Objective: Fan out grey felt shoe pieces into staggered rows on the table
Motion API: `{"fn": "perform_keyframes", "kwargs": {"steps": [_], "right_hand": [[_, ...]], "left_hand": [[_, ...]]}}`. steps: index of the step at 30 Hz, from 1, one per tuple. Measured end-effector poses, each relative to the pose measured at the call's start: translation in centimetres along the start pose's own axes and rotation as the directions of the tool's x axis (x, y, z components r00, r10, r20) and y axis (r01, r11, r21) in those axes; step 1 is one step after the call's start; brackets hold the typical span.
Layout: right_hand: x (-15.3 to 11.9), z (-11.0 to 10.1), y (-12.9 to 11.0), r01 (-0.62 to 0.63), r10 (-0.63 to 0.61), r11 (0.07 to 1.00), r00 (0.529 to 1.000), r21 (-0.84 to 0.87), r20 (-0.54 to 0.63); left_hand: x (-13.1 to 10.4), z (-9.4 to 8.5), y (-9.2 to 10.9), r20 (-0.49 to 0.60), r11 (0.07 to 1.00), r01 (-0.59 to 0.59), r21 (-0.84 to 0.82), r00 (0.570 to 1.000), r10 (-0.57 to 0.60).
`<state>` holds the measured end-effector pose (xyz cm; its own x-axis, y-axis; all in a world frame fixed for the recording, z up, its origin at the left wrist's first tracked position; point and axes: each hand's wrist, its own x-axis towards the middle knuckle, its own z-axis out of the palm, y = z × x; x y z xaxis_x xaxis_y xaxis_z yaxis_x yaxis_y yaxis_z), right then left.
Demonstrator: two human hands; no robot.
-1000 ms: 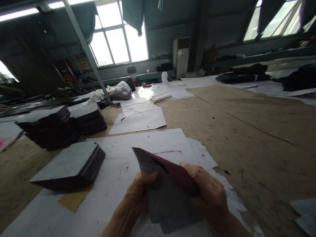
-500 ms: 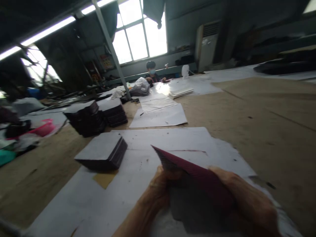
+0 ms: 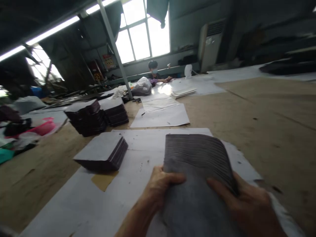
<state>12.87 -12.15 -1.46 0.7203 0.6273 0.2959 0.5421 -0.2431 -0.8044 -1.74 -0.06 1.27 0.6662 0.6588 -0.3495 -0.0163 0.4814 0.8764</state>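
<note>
A stack of dark grey sheets point(image 3: 192, 194) is held up over the white paper point(image 3: 98, 204), its far edges fanned into thin ridges. My left hand point(image 3: 160, 184) grips its left side, thumb lying across the top face. On the right side my right hand point(image 3: 247, 200) is wrapped round the edge, its thumb also pressed on top. The stack's near end runs out of the frame at the bottom. Left of my hands, a block of stacked pieces point(image 3: 101, 153) with a pale top and dark sides lies partly on a small tan card point(image 3: 105, 180).
Two taller dark stacks point(image 3: 85, 118) stand farther back on the left of the brown table point(image 3: 266, 118). Beyond lie more white sheets point(image 3: 160, 115) and a plastic bag point(image 3: 142, 86) near a post. A masked person point(image 3: 154, 72) sits at the far side. Pink plastic point(image 3: 46, 126) lies at far left.
The stack has turned from a tilted, edge-up pose with its dark red side showing to face me, its ridged far end fanned. Both thumbs now lie on top. The far person's arm has shifted.
</note>
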Motion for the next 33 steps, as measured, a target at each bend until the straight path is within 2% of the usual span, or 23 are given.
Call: {"fn": "perform_keyframes", "kwargs": {"steps": [2,5,7,8,9,10,12,13,14,15,16,17,18,20,21,23,24,25,27,29,31,33], "right_hand": [[0.2,-0.3,-1.7,-0.197,0.181,0.975,0.973,0.102,0.146],[0.5,-0.8,-3.4,-0.434,0.344,0.867,0.876,0.243,0.337],[0.6,-0.9,-3.8,-0.519,0.383,0.816,0.816,0.254,0.434],[0.5,-0.9,-3.7,-0.518,0.398,0.833,0.804,0.194,0.442],[0.4,-0.8,-3.6,-0.485,0.412,0.871,0.808,0.081,0.421],[0.3,-0.6,-3.3,-0.419,0.415,0.905,0.834,-0.073,0.364],[0.1,-0.3,-2.8,-0.229,0.312,0.895,0.934,-0.383,0.171],[0.0,-0.1,-2.5,-0.136,0.191,0.866,0.979,-0.481,0.066],[-0.1,0.0,-2.3,-0.045,0.033,0.845,0.999,-0.533,-0.033],[-0.2,0.1,-2.1,0.046,-0.131,0.828,0.985,-0.558,-0.114],[-0.5,0.2,-1.9,0.142,-0.278,0.812,0.947,-0.565,-0.162],[-0.8,0.4,-1.8,0.248,-0.392,0.790,0.907,-0.561,-0.151],[-1.1,0.6,-1.7,0.356,-0.470,0.760,0.879,-0.543,-0.082],[-1.9,1.3,-1.6,0.540,-0.522,0.695,0.833,-0.474,0.182],[-2.2,1.6,-1.5,0.594,-0.506,0.674,0.804,-0.438,0.312],[-2.3,1.9,-1.4,0.642,-0.461,0.664,0.755,-0.383,0.467],[-2.0,1.9,-1.2,0.633,-0.449,0.679,0.759,-0.373,0.471],[-1.6,1.8,-0.9,0.601,-0.448,0.706,0.788,-0.375,0.422],[-0.3,1.3,-0.2,0.470,-0.413,0.791,0.883,-0.392,0.225],[1.2,0.8,0.6,0.267,-0.269,0.874,0.962,-0.406,0.053],[2.3,0.6,1.1,0.131,-0.124,0.905,0.991,-0.406,0.044],[3.0,0.7,0.9,0.083,-0.043,0.910,0.993,-0.405,0.107]], "left_hand": [[0.0,-0.2,0.2,-0.020,0.998,0.003,0.057,1.000,-0.002],[0.0,-0.5,0.2,-0.045,0.985,0.012,0.171,0.999,-0.005],[0.0,-0.7,0.1,-0.066,0.963,0.016,0.271,0.998,0.002],[0.0,-0.8,0.1,-0.086,0.944,0.014,0.330,0.996,0.015],[0.0,-0.9,0.1,-0.110,0.920,0.014,0.392,0.993,0.032],[0.1,-1.0,0.1,-0.138,0.895,0.017,0.447,0.989,0.050],[0.1,-1.2,0.1,-0.228,0.797,0.023,0.604,0.963,0.145],[0.1,-1.2,0.1,-0.263,0.710,0.014,0.704,0.934,0.242],[0.1,-1.2,0.1,-0.269,0.598,-0.007,0.801,0.889,0.371],[0.0,-1.2,0.0,-0.231,0.466,-0.040,0.884,0.830,0.508],[0.0,-1.1,-0.2,-0.141,0.326,-0.087,0.941,0.776,0.615],[-0.1,-1.1,-0.5,-0.008,0.198,-0.163,0.967,0.751,0.660],[-0.1,-1.1,-0.8,0.132,0.106,-0.257,0.961,0.757,0.640],[0.0,-1.1,-1.6,0.360,-0.004,-0.405,0.914,0.807,0.469],[0.0,-1.1,-2.0,0.421,-0.028,-0.442,0.897,0.829,0.368],[0.2,-1.2,-2.5,0.446,-0.055,-0.448,0.892,0.857,0.257],[0.3,-1.2,-2.6,0.439,-0.065,-0.437,0.897,0.865,0.243],[0.4,-1.2,-2.5,0.438,-0.068,-0.435,0.898,0.867,0.239],[0.6,-1.2,-2.1,0.430,-0.043,-0.434,0.900,0.865,0.260],[1.0,-1.2,-1.7,0.353,0.036,-0.386,0.922,0.873,0.337],[1.5,-1.3,-1.5,0.211,0.131,-0.290,0.948,0.881,0.424],[2.0,-1.5,-1.6,0.099,0.186,-0.208,0.960,0.878,0.468]]}}
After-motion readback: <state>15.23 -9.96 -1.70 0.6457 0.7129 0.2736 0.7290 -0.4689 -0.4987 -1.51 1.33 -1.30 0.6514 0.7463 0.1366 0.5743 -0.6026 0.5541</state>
